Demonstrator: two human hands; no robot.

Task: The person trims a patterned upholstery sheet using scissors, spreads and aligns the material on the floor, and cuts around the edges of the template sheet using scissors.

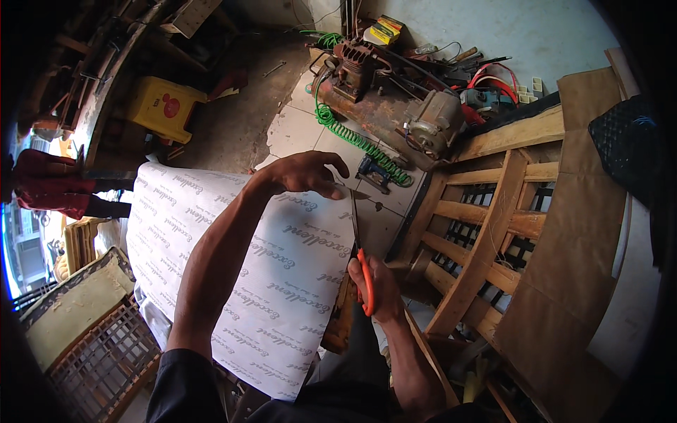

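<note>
A large white sheet (282, 282) with repeated grey lettering spreads in front of me and drapes away at the left. My left hand (303, 174) reaches across it to its far right corner. The thumb lies by the sheet's edge, and a gap shows between it and the curved index finger. In my right hand (384, 289) is a pair of scissors (366, 282) with orange handles. Their dark blades point away from me along the sheet's right edge, close below my left hand. I cannot tell whether the blades are apart.
Beyond the sheet stands a rusty air compressor (381, 106) with a coiled green hose (352, 137) and a staple gun (372, 174). A wooden frame with webbing (486, 233) leans at the right. At the left are a yellow plastic stool (166, 109), a webbed seat frame (106, 345) and another person (53, 183).
</note>
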